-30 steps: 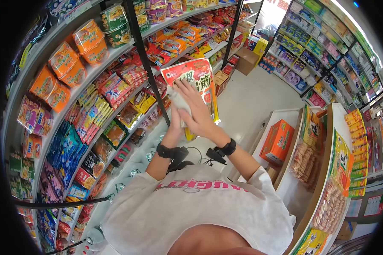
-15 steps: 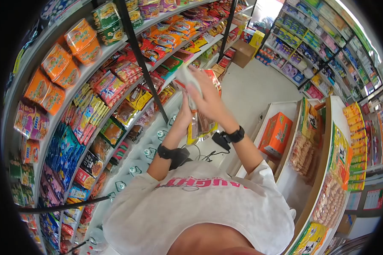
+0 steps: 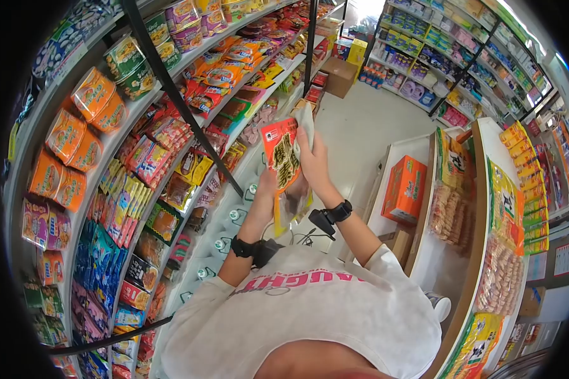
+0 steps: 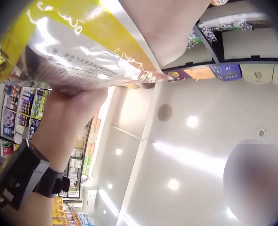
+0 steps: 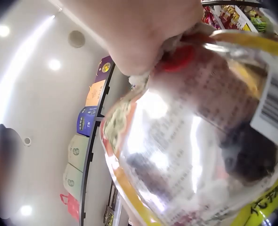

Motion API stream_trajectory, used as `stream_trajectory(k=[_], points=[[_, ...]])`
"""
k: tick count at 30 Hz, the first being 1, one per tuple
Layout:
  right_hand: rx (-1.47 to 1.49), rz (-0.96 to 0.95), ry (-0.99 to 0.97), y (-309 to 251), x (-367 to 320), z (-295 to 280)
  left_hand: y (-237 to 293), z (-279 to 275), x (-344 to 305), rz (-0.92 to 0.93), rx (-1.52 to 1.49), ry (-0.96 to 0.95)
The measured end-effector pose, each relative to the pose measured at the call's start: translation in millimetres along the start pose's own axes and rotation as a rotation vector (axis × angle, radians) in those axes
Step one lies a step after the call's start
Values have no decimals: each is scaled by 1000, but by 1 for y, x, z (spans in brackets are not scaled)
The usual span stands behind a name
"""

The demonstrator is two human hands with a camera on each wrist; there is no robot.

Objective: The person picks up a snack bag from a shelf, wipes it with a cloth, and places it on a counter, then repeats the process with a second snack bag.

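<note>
In the head view a red and yellow snack packet [image 3: 281,155] with a clear lower part stands tilted in front of the chest. My left hand [image 3: 265,197] grips its left side, partly blurred. At the packet's right edge my right hand [image 3: 315,165] holds a white cloth [image 3: 305,129], which sticks up past the fingers. The left wrist view has the packet's printed silver and yellow back [image 4: 78,56] close to the lens. A barcode label [image 5: 274,106] shows on the packet in the right wrist view, below the right hand [image 5: 134,33]; its fingers are mostly hidden there.
Curved shelves of instant noodle tubs [image 3: 66,136] and snack bags [image 3: 231,60] line the left. Large water bottles [image 3: 234,218] stand along their foot. To the right, a counter holds an orange box [image 3: 404,189] and bagged snacks [image 3: 449,208]. A cardboard box [image 3: 338,77] sits on the floor ahead.
The right hand with the cloth has gone from across the packet's front to its right edge. The packet has turned, baring its red front. The head view has swung slightly.
</note>
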State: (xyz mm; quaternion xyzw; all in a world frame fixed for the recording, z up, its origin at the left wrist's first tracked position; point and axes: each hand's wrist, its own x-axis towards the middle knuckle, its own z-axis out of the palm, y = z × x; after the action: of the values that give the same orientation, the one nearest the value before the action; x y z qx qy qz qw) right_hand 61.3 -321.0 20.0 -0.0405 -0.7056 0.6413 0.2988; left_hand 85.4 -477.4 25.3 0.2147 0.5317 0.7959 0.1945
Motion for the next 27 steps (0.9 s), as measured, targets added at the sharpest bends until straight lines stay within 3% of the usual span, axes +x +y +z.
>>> stream_trajectory(k=[1, 4, 5, 9, 10, 14, 17, 20, 22, 25, 27], points=[[-18, -6, 21, -1, 2, -3, 0, 3, 1, 24, 129, -63], [90, -56, 39, -9, 4, -8, -4, 10, 14, 27, 103, 166], [141, 20, -21, -9, 2, -12, -4, 6, 16, 26, -41, 226], [221, 263, -351, 2, -17, -45, 9, -5, 25, 120, -114, 483], [211, 310, -453, 6, -24, -54, 15, -8, 26, 116, -156, 467], [404, 479, -472, 2, -38, -68, 18, -30, 30, 36, -243, 371], [395, 483, -359, -10, -34, -67, 5, -27, 35, 13, -221, 246], [94, 198, -277, 8, -26, -70, 10, -27, 38, 141, 86, 235], [-52, -40, -208, -13, -20, -63, 9, -33, 39, 268, 158, 242], [-296, -16, -188, -32, -26, -46, -5, -26, 24, 169, 169, 396], [-325, -280, -244, -37, -33, -21, 0, -14, 14, 95, -9, 300]])
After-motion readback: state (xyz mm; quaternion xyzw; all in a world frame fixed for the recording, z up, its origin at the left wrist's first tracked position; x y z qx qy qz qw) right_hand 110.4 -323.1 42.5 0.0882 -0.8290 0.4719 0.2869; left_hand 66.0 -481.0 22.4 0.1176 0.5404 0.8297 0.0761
